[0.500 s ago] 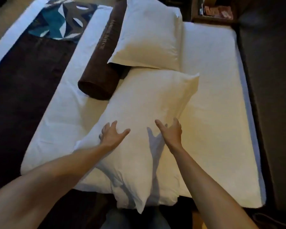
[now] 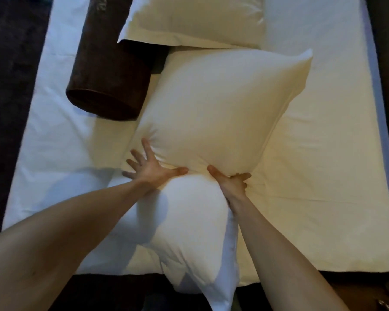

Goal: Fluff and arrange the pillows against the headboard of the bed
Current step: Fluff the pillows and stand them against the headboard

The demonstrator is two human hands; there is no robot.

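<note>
Plump white rectangular pillow lies on white-sheeted bed, far corner touching second white pillow. Left hand splayed flat, pressing; right hand pinching fabric. Squeeze evenly, avoid nudging brown velvet bolster.

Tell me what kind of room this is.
Probably a hotel bedroom. A bed with a white sheet, two plain white pillows, and a brown bolster bearing embroidered lettering, too blurred to read, suggest a guest room being made up.
</note>
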